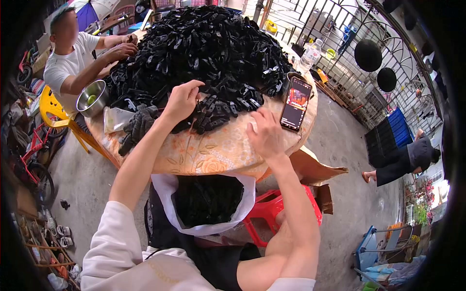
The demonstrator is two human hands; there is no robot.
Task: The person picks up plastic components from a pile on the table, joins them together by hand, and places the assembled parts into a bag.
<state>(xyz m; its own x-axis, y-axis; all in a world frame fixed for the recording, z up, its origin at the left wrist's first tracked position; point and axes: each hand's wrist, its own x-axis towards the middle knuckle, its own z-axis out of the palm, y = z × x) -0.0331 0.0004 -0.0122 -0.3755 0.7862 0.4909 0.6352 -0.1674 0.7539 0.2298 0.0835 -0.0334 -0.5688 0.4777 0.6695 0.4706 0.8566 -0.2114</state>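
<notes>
The tabletop (233, 148) takes up the middle of my feed, dressed in a pale orange cloth printed with flowers. Over most of it I have a heap of small black pieces (208, 53) (clip-like, plastic as far as I can judge), thinning toward the front edge. Across at the left, a co-worker (70, 63) in a white shirt has both hands at the heap's edge. Below the tabletop's front edge, a white sack (249, 194) gapes upward with more dark pieces inside. A red stool (314, 206) shows next to the right thigh.

Of the hands I am watching, the left hand (184, 100) is over the front of the heap, fingers curled in; I cannot tell whether it grips a piece. The right hand (266, 132) is near the loose pieces at the right, fingers loosely bent and blurred, and its grip is just as unclear to me. Beside it stands a tilted phone (295, 104), screen lit. A steel bowl (101, 103) sits at the left edge, a clear bottle (310, 54) at the far right, and something green (91, 99) lies in the bowl.
</notes>
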